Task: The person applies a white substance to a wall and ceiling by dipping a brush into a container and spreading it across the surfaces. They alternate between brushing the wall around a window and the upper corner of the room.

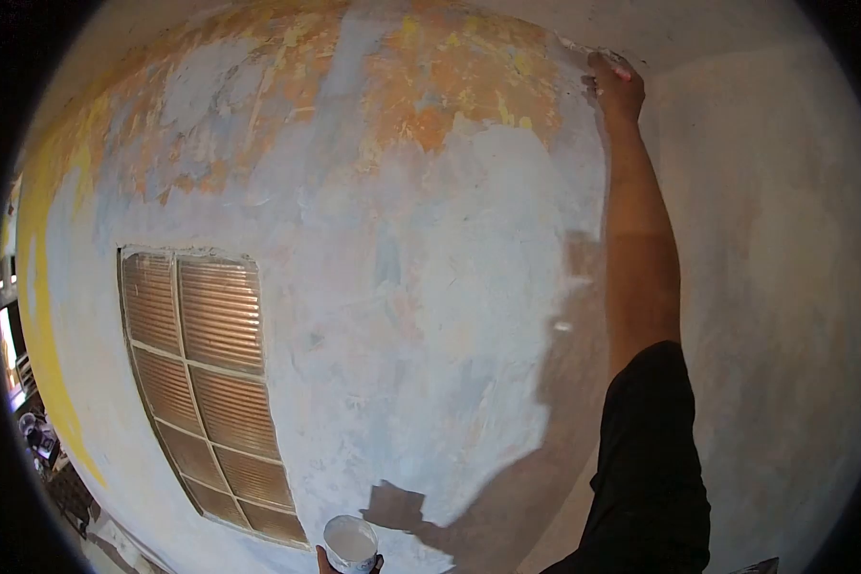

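At the bottom of the view my left hand (324,562) is wrapped round a small white tub (351,541), which has a white paste-like filling. Only a few fingertips show beside the tub. High at the upper right, my right hand (619,91) reaches up to where the patchy wall (488,249) meets the ceiling and the side wall. Its fingers are bent closed against the corner. What they hold is mostly hidden; a small reddish spot shows at the hand. Orange, yellow, white and bluish patches cover the wall.
A window with ribbed glass panes (222,316) is set in the wall at the left. The plain side wall (775,249) stands at the right, under the ceiling (727,33). Cluttered items (43,440) lie past the wall's left edge. My arm's shadow falls on the wall.
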`<control>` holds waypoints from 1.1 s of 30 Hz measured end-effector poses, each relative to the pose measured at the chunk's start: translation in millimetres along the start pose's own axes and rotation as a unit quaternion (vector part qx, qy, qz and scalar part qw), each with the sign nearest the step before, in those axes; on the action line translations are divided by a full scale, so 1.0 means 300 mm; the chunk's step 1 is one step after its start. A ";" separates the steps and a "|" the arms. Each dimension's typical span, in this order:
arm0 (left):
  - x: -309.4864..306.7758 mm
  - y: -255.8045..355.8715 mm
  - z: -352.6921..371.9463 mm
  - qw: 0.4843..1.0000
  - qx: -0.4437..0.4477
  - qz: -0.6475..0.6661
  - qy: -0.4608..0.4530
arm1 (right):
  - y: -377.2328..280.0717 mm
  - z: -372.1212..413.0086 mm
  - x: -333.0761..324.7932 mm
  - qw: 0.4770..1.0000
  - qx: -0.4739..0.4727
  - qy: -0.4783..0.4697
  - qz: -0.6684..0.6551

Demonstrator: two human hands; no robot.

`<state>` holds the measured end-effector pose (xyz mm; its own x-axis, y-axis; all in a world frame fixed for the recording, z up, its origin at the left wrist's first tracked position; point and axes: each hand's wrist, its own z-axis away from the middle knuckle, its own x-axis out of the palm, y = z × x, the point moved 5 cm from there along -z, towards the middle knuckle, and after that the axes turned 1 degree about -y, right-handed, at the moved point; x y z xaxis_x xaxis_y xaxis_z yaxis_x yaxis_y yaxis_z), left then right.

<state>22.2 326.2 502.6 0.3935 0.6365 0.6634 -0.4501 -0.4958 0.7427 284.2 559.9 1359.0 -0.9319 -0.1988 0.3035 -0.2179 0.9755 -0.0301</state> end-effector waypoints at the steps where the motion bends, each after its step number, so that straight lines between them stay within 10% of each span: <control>1: 0.031 0.033 0.029 0.996 -0.053 0.072 0.008 | 0.032 0.020 -0.011 1.000 0.002 -0.003 -0.002; 4: 0.105 0.116 0.098 0.962 -0.164 0.218 0.029 | 0.028 0.077 -0.064 0.999 0.021 0.014 -0.030; 18: 0.101 0.152 0.122 0.963 -0.171 0.204 0.032 | -0.023 0.053 -0.052 0.998 0.008 -0.001 -0.061; 21: 0.104 0.152 0.127 0.963 -0.147 0.225 0.013 | -0.043 0.026 0.068 0.997 -0.030 -0.033 -0.056; 27: 0.076 0.152 0.181 0.985 0.115 -0.126 0.025 | 0.010 0.071 0.118 0.995 -0.043 0.013 0.089; 33: 0.019 0.129 0.142 0.961 -0.133 0.241 0.016 | -0.078 0.085 0.185 0.995 -0.067 0.016 0.075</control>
<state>41.2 285.6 539.0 0.0643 0.3905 0.9184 -0.7640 -0.5728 0.2970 230.1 523.6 1352.2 -0.9411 -0.0484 0.3348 -0.0339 0.9982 0.0489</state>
